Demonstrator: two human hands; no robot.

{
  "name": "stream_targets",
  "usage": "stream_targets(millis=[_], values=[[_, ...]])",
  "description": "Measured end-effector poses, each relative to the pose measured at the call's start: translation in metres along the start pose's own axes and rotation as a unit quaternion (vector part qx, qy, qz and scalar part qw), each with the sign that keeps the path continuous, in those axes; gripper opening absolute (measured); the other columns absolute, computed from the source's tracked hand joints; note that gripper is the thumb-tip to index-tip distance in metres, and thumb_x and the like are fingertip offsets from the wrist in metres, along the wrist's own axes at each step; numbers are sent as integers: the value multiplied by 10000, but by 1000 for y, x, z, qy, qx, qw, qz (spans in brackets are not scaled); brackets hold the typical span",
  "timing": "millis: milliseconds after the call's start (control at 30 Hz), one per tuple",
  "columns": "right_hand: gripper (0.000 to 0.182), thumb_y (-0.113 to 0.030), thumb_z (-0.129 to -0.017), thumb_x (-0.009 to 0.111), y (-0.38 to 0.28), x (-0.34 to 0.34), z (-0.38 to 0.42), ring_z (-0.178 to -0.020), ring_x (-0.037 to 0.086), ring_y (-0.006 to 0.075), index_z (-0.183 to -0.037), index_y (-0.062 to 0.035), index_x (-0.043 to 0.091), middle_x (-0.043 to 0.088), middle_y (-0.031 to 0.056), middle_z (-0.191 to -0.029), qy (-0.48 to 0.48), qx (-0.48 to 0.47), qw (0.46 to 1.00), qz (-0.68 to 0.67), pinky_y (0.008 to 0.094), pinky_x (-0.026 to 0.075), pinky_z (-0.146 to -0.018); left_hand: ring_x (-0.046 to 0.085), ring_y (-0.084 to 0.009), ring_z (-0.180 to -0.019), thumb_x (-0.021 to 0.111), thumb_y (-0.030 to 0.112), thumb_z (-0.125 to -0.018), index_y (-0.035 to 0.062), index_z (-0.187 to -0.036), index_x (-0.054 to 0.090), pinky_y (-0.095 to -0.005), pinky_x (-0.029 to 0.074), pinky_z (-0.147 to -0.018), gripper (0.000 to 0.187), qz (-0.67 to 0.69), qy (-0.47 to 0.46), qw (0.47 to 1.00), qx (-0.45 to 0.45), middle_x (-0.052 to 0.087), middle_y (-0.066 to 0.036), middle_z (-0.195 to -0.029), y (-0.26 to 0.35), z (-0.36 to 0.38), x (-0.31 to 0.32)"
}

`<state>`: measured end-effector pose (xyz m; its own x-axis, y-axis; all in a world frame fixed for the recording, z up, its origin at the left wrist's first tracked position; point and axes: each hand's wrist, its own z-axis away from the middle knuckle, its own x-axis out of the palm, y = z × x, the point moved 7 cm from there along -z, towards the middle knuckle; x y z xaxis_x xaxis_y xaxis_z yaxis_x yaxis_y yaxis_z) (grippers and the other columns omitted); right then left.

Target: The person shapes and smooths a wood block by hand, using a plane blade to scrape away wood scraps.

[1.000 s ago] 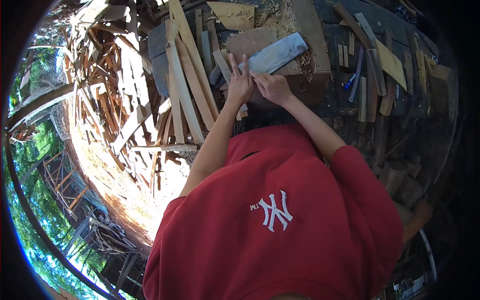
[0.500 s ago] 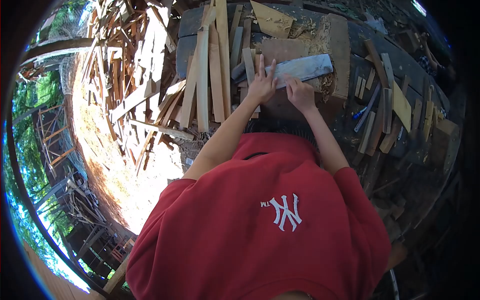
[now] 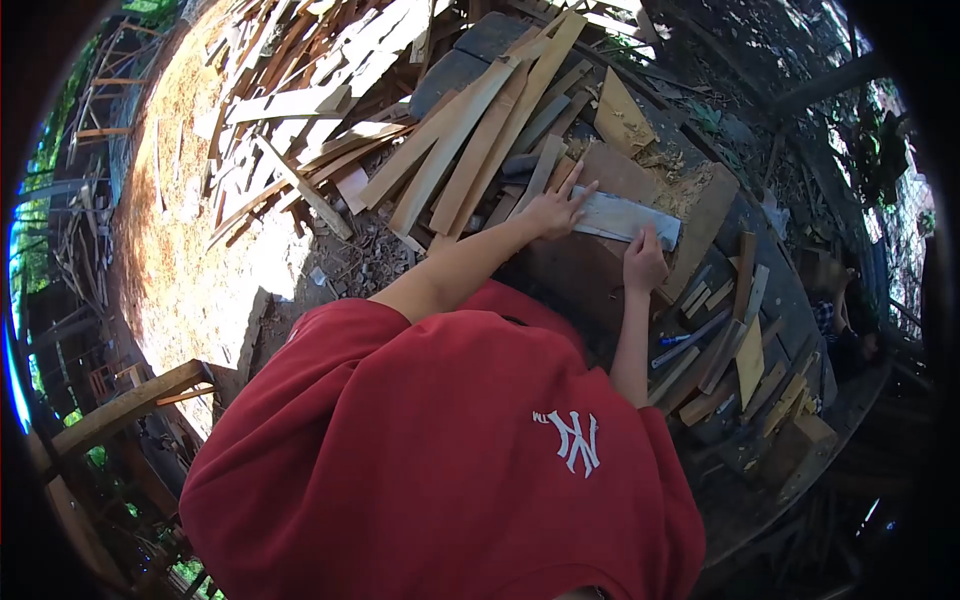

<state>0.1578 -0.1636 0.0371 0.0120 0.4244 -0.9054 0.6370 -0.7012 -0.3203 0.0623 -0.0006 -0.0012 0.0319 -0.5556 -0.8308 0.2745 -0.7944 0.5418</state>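
A flat pale grey-white strip (image 3: 628, 217), perhaps a thin board, lies across a brown wooden block (image 3: 612, 172) on the bench. My left hand (image 3: 556, 214) rests on the strip's left end, its fingers stretched out and apart. Near the strip's right end, my right hand (image 3: 645, 264) is closed, with the fingertips pinched at the near edge. Whatever sits in that pinch, if anything, is too small to make out. Wood shavings (image 3: 683, 187) lie on the block just beyond the strip.
Long wooden slats (image 3: 485, 140) are stacked left of the block, with a scrap pile (image 3: 300, 110) beyond. A yellowish board piece (image 3: 620, 115) lies at the back. Right of my right hand are short wood offcuts (image 3: 722, 357) and a blue pen-like item (image 3: 676, 340). Another person (image 3: 838, 315) is at far right.
My right hand has slid along the strip from beside my left hand to its right end. My left hand stays on the left end. The whole view has turned and shifted.
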Motion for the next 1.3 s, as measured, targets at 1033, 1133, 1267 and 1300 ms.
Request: stream_targets(millis=[1033, 1133, 1267, 1300], values=[[447, -257, -1031, 314, -135, -140, -14, -456, 251, 70, -1423, -49, 370, 375, -28, -637, -215, 139, 158, -954, 244, 236, -489, 560, -535, -1033, 428, 366, -971, 208, -1516, 212, -519, 455, -936, 607, 14, 57, 997, 44, 6, -248, -1566, 1, 1, 1], [461, -278, -1043, 318, -130, -145, -13, -453, 252, 62, -1437, -39, 336, 396, -18, -668, -210, 128, 234, -941, 242, 226, -471, 562, -536, -1024, 429, 370, -972, 209, -1516, 213, -520, 457, -929, 607, 12, 51, 998, 41, 12, -252, -1564, -1, 1, 3], [471, -293, -1042, 368, -121, -148, -10, -473, 267, 52, -1445, -54, 325, 437, 8, -743, -206, 103, 349, -908, 222, 253, -471, 571, -533, -1001, 429, 374, -973, 213, -1516, 213, -517, 463, -920, 605, 10, 54, 997, 46, 10, -250, -1564, -1, 0, 4], [472, -298, -1040, 384, -121, -151, -11, -478, 271, 51, -1445, -61, 330, 448, 17, -765, -207, 96, 372, -900, 216, 266, -472, 573, -531, -995, 428, 374, -974, 213, -1516, 213, -516, 464, -918, 605, 9, 55, 997, 47, 9, -249, -1565, -1, 1, 3]])
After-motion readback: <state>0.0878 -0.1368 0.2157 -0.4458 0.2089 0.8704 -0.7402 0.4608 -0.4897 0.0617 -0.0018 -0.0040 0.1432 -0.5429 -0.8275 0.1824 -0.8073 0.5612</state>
